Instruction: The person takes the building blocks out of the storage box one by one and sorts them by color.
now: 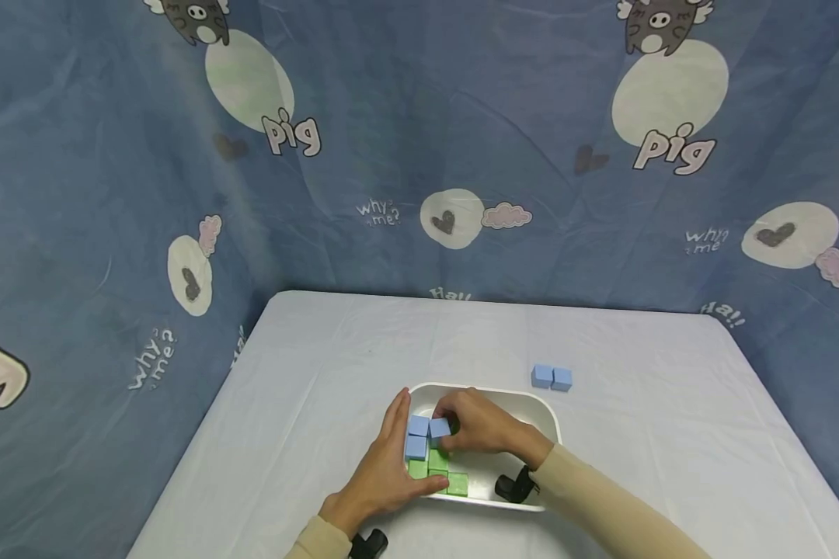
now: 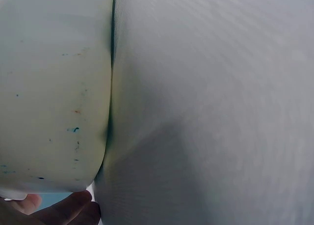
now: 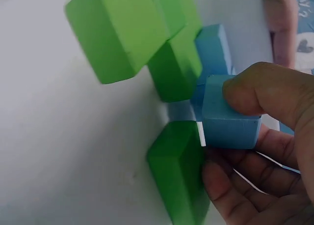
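Note:
My right hand (image 1: 478, 423) pinches a blue block (image 3: 230, 112) between thumb and fingers, above the left part of a white tray (image 1: 510, 394). Two other blue blocks (image 1: 417, 447) sit along the tray's left side. Several green blocks (image 1: 457, 484) lie in front of them, and a separate green block (image 3: 179, 171) stands close to my right fingertips. My left hand (image 1: 384, 470) rests at the tray's front left corner, fingers straight along the left side, thumb over the front edge. The left wrist view shows mostly the tray's outer wall (image 2: 54, 87).
Two blue blocks (image 1: 551, 377) sit side by side on the white-covered table (image 1: 643, 404), beyond the tray's back right corner. Behind the table hangs a blue printed curtain (image 1: 391, 140). A black wrist mount (image 1: 515, 487) on the right arm hangs over the tray.

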A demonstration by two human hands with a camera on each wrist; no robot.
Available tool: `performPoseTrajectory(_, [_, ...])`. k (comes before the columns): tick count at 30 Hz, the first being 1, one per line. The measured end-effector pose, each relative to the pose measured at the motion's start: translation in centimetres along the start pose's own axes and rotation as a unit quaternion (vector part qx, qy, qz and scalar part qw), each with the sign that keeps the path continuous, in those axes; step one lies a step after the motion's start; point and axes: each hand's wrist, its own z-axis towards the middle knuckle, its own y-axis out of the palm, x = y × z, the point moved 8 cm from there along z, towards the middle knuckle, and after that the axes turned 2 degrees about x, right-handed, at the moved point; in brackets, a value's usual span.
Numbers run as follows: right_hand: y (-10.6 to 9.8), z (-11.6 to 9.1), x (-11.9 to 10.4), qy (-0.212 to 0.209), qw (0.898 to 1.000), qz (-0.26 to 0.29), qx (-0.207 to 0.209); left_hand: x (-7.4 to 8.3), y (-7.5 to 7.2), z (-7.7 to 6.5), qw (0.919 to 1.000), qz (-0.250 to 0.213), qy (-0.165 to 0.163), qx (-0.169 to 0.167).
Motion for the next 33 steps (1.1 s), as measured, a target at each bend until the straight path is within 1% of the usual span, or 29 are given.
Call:
performPoseTrajectory(6, [-0.9,-0.2,-0.4,0.0,1.0,0.007,0.013,0.2,-0.1,-0.1,1.0,0.004,-0.002,0.002])
performPoseTrajectory(11, [-1.9,-0.4,-0.7,0.0,0.999,0.036,0.023,0.3,-0.1,0.0,1.0,0.003,0.007,0.002])
performPoseTrajectory(18, [-4.7,-0.7,-1.0,0.003,0.996,0.058,0.061,0.4,-0.2,0.0,0.9999,-0.007,0.007,0.004])
performPoseTrajectory(25, [-7.2,-1.4,-0.4,0.028,0.993,0.071,0.093,0.1,-0.2,0.1,0.9999,-0.01,-0.004,0.005])
performPoseTrajectory(29, [-8.2,-2.0,0.1,0.047,0.99,0.078,0.108,0.2,-0.2,0.1,0.9999,-0.006,0.003,0.008])
performPoseTrajectory(33, [-9.0,-2.5,0.6,0.055,0.988,0.081,0.115,0.3,-0.2,0.1,0.9999,-0.007,0.003,0.01])
